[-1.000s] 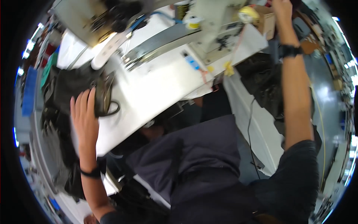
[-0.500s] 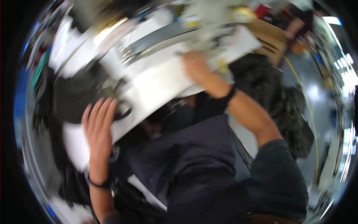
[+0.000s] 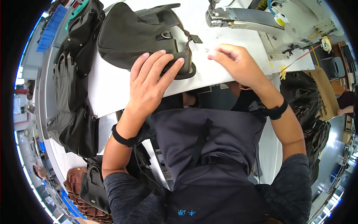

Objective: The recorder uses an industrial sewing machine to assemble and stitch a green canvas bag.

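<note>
A dark olive fabric bag (image 3: 128, 39) lies on the white table, with a brass D-ring (image 3: 166, 35) on a tab and a zipper (image 3: 191, 61) along its open end. Across the near edge of this bag rests my left hand (image 3: 149, 80), palm down and fingers stretched out. To the right of the zipper, a little above the table, is my right hand (image 3: 238, 65). Its thumb and fingers are pinched together, and a small thin shiny tip pokes out toward the bag. What that object is I cannot make out.
A sewing machine (image 3: 246, 18) stands at the back right of the white table (image 3: 108, 91). More olive bags (image 3: 72, 130) are piled along the left. Dark bags (image 3: 302, 87) and a cardboard box (image 3: 324, 93) stand to the right, with a person's hand (image 3: 341, 112) beyond.
The view has swung and sharpened from a blur. My right hand has come from farther off to close beside the bag's zipper. My left hand stays on the bag.
</note>
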`<action>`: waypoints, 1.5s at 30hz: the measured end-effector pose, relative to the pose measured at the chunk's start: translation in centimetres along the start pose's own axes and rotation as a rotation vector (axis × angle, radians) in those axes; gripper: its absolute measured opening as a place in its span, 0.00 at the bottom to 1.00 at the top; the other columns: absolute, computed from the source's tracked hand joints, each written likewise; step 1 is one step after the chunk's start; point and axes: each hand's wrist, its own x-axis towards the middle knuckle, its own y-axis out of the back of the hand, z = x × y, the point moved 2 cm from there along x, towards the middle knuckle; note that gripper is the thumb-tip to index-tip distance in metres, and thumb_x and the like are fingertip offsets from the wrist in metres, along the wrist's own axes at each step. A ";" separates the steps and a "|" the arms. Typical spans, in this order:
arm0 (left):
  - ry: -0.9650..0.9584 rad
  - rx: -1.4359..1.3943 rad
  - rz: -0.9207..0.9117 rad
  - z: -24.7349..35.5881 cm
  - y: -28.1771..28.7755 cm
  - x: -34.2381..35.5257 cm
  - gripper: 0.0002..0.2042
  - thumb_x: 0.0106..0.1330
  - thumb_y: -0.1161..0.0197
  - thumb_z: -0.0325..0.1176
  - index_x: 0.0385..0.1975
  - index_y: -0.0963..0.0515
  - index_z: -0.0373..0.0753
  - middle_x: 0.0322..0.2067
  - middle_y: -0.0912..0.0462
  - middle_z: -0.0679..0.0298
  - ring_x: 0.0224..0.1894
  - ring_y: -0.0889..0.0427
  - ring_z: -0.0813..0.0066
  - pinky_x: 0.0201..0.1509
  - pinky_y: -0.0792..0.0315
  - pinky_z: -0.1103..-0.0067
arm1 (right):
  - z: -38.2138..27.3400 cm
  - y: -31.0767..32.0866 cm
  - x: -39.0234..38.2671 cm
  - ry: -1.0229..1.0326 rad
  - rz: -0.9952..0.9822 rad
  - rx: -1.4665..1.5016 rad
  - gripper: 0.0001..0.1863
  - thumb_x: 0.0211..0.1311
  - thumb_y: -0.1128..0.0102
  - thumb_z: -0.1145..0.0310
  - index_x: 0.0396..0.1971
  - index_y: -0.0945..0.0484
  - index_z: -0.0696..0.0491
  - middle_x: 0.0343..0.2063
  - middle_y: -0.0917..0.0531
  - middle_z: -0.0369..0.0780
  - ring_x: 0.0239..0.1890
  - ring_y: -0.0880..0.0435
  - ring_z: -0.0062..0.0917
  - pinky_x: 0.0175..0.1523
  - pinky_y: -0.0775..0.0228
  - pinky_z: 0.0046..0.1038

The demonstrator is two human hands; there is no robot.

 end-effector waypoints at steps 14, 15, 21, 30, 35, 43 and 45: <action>-0.037 0.023 -0.006 0.2 -0.1 -0.1 0.21 0.61 0.42 0.30 0.54 0.16 0.47 0.48 0.19 0.67 0.56 0.20 0.68 0.66 0.33 0.66 | -0.7 -3.1 3.3 -0.153 -0.081 -0.008 0.19 0.74 0.40 0.57 0.38 0.14 0.59 0.27 0.17 0.30 0.31 0.26 0.09 0.38 0.33 0.18; -0.010 0.023 -0.003 0.2 0.0 -0.3 0.23 0.56 0.40 0.26 0.54 0.15 0.49 0.48 0.18 0.67 0.56 0.19 0.68 0.66 0.33 0.66 | -0.8 -3.4 3.3 -0.111 -0.073 0.019 0.19 0.74 0.40 0.57 0.37 0.14 0.59 0.25 0.19 0.29 0.30 0.28 0.09 0.37 0.35 0.18; 0.030 0.022 -0.010 -0.1 0.3 -0.5 0.26 0.52 0.38 0.21 0.53 0.14 0.50 0.47 0.17 0.68 0.56 0.18 0.68 0.66 0.33 0.66 | -1.5 -1.4 0.5 -0.100 0.004 0.028 0.17 0.74 0.40 0.58 0.36 0.15 0.58 0.20 0.27 0.26 0.24 0.34 0.07 0.30 0.42 0.18; 0.033 0.041 -0.007 0.3 0.1 -0.3 0.24 0.53 0.37 0.21 0.51 0.14 0.50 0.47 0.17 0.69 0.56 0.19 0.70 0.67 0.33 0.66 | -0.5 -3.2 1.7 -0.165 0.015 0.179 0.18 0.73 0.39 0.56 0.35 0.14 0.57 0.17 0.30 0.25 0.18 0.41 0.06 0.23 0.50 0.18; 0.030 0.061 -0.026 0.6 0.2 -0.3 0.26 0.53 0.37 0.22 0.55 0.16 0.47 0.49 0.18 0.67 0.56 0.20 0.69 0.66 0.34 0.67 | 0.5 -1.5 1.4 -0.130 0.005 0.156 0.16 0.73 0.38 0.58 0.35 0.15 0.56 0.18 0.28 0.27 0.20 0.36 0.08 0.26 0.43 0.18; 0.102 0.035 -0.172 -0.3 0.2 3.5 0.20 0.48 0.36 0.21 0.44 0.22 0.41 0.50 0.20 0.63 0.56 0.22 0.63 0.62 0.35 0.66 | 10.6 9.2 -0.8 0.010 0.296 -0.444 0.18 0.70 0.36 0.56 0.35 0.16 0.59 0.25 0.16 0.47 0.27 0.19 0.32 0.38 0.27 0.29; 0.213 -0.048 0.057 -3.1 1.6 5.0 0.21 0.43 0.34 0.18 0.41 0.23 0.39 0.48 0.17 0.62 0.52 0.19 0.56 0.58 0.29 0.65 | 10.9 9.7 -0.9 -0.027 0.356 -0.364 0.18 0.70 0.36 0.56 0.35 0.16 0.60 0.24 0.18 0.46 0.26 0.20 0.30 0.37 0.29 0.28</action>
